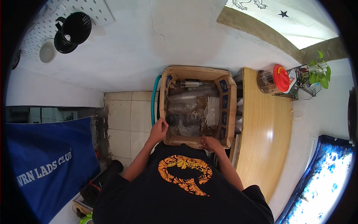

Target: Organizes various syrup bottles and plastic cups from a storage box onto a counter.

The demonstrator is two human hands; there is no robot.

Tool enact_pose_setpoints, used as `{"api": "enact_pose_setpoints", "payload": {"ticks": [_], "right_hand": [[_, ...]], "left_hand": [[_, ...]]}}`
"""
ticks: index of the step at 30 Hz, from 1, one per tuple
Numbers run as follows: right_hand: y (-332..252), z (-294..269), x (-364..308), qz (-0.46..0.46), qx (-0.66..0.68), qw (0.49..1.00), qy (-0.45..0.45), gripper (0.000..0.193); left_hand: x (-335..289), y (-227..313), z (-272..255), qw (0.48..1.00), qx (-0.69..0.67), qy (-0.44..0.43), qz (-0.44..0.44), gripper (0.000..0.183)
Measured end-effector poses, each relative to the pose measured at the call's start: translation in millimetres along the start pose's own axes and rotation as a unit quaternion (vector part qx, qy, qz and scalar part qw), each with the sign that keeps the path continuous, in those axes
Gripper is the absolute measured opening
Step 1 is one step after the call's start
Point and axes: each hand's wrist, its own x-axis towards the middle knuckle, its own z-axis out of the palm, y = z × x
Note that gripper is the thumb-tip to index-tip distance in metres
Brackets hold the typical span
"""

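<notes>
A brown cardboard box (232,106) stands upright in front of me, its top open. My left hand (159,129) is closed on its rim near the front left corner. At the front edge, my right hand (212,143) pinches the rim, right of the middle. Inside lie stacked clear plastic cups (192,98) and a bundle of white drinking straws (212,112) toward the right. Crumpled clear plastic (189,129) covers part of the near contents. Some items deeper in the box cannot be made out.
A wooden tabletop (263,138) adjoins the box's right side, with a red-lidded jar (280,78) and a wire rack (298,84) holding a plant. A teal curved edge (154,99) stands left of the box, over tiled floor (119,117). Blue cloth (48,160) hangs at left.
</notes>
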Motion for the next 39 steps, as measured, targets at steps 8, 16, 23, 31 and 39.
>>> {"api": "enact_pose_setpoints", "payload": {"ticks": [8,16,23,31,39], "right_hand": [[3,1,8,0.002,0.002,1.0,-0.01,0.031],[-2,-8,12,0.021,-0.022,0.999,-0.017,0.031],[11,-4,16,0.007,0.003,1.0,-0.027,0.032],[-4,-37,60,-0.039,0.187,0.979,0.072,0.024],[40,-59,193,-0.031,0.447,0.876,0.18,0.02]], "left_hand": [[3,-10,-8,1.0,0.012,0.0,0.026,0.016],[6,-15,-14,1.0,-0.009,0.013,0.017,0.016],[12,-3,-9,0.999,0.031,0.025,0.023,0.017],[13,22,15,0.991,0.098,0.094,-0.013,0.017],[26,39,36,0.994,0.069,0.079,0.035,0.015]]}}
